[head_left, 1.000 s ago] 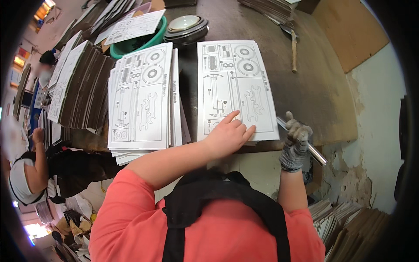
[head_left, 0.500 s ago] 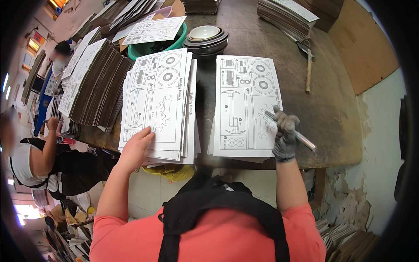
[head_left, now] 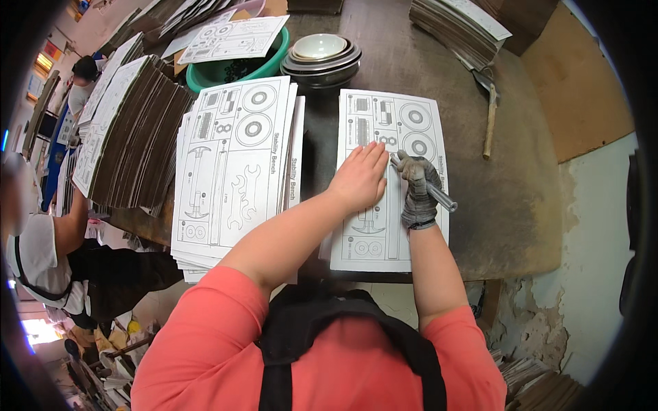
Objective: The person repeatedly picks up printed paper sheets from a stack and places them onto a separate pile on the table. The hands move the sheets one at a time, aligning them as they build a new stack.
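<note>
My bare left hand (head_left: 359, 179) lies flat on the printed sheet (head_left: 363, 248) of the right-hand stack, fingers stretched out and pointing away from me. Close beside it, my right hand (head_left: 418, 192) wears a grey glove and is wrapped round a shiny metal rod (head_left: 443, 198). The rod slants, one end near my left fingertips and the other sticking out to the right. Line drawings of hammers, spanners and discs cover the sheet, partly hidden by both hands. To the left is a thicker stack of matching printed sheets (head_left: 236, 185), slightly fanned.
Tall piles of brown-edged boards (head_left: 140, 140) stand at the far left. Behind are a green basin (head_left: 202, 77) holding dark bits and stacked bowls (head_left: 321, 61). A wooden-handled tool (head_left: 491, 123) lies at the right, near another board pile (head_left: 456, 34). A co-worker (head_left: 44, 253) is at the left.
My left hand has left the left stack and now rests on the right-hand sheet. My right hand has moved left over that sheet, still holding the metal rod.
</note>
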A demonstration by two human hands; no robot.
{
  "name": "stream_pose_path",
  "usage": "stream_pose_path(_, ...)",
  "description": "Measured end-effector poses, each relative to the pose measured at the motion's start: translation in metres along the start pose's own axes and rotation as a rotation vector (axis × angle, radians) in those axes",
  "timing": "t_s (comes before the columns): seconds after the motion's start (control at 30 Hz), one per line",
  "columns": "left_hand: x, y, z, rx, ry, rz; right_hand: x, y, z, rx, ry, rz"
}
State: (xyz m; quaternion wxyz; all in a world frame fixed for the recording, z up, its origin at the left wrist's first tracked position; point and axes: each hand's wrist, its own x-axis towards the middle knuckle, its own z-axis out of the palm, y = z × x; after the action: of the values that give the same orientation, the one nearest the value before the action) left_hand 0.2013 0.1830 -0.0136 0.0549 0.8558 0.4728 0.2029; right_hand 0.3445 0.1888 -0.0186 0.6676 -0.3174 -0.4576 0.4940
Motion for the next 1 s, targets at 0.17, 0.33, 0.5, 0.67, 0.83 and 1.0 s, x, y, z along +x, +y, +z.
stream_pose_path(0.17, 0.006, -0.004, 0.0, 0.023, -0.012, -0.031, -0.017, -0.011, 0.003, -0.232, -0.088, 0.048)
stream_pose_path(0.33, 0.003, -0.002, 0.0, 0.051, -0.011, -0.028, -0.136, -0.067, -0.007, -1.418, -0.403, -0.342)
stream_pose_path(0.5, 0.005, -0.002, 0.001, 0.079, -0.034, -0.037, -0.164, -0.094, -0.007, -0.464, -0.312, 0.069)
stream_pose_path(0.67, -0.016, 0.024, -0.017, -0.022, -0.035, 0.05, -0.145, -0.087, -0.02, 0.106, -0.155, 0.116)
stream_pose_path(0.83, -0.087, 0.09, -0.037, -0.03, -0.099, 0.441, -0.142, -0.116, -0.024, 0.399, -0.043, 0.099)
stream_pose_path(1.0, -0.089, 0.097, -0.04, 0.136, -0.15, 0.454, -0.133, -0.146, -0.039, 0.535, 0.061, 0.019)
